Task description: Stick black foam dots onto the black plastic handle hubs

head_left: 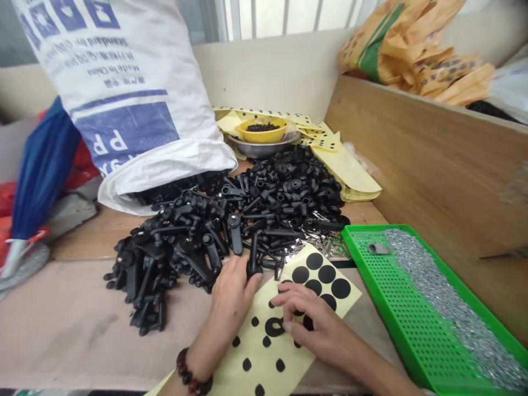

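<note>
Yellow paper [264,355] bearing black stickers [340,288] reaches the tabletop's [82,324] front edge. Over it, the left hand [233,291] pinches a black handle [254,247] between thumb and fingers, beside the heaped black parts [190,242]. The right hand's [313,319] thumb and forefinger curl together at a looped sticker [269,328]; whether they grip it, I cannot tell. Near the tabletop's right edge lies a green tray [385,330].

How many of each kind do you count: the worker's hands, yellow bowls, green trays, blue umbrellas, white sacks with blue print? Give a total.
Left hand and right hand: 2
Yellow bowl: 1
Green tray: 1
Blue umbrella: 1
White sack: 1
Total: 6
</note>
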`<move>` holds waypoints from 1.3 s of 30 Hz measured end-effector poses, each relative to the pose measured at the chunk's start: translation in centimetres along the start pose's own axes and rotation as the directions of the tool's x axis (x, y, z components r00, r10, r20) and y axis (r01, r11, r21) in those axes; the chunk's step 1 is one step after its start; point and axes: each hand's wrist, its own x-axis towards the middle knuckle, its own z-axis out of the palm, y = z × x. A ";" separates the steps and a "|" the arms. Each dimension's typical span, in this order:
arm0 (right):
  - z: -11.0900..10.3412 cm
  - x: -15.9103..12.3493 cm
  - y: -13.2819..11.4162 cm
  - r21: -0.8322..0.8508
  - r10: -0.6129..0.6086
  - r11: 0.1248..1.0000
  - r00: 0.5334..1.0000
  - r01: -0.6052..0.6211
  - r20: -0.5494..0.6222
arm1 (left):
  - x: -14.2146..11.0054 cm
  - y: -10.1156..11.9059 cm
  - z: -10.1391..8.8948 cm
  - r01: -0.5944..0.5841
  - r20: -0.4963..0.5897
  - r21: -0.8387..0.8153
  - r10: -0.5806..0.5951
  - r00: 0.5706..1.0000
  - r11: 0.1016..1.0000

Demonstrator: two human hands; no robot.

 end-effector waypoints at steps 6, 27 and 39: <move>-1.1 -0.6 -0.3 0.300 0.046 0.954 0.980 0.015 -0.196 | -0.9 0.3 -1.7 0.038 0.013 -0.106 -0.037 0.999 0.994; 0.9 -0.4 -0.8 0.582 0.096 0.799 0.988 -0.150 0.123 | -6.3 -0.3 -2.0 0.184 0.105 -0.163 -0.168 0.980 0.969; 0.4 -0.1 -1.8 0.539 -0.058 0.842 0.996 0.010 0.071 | -3.0 0.4 -2.2 0.491 0.457 -0.574 -0.242 0.856 0.655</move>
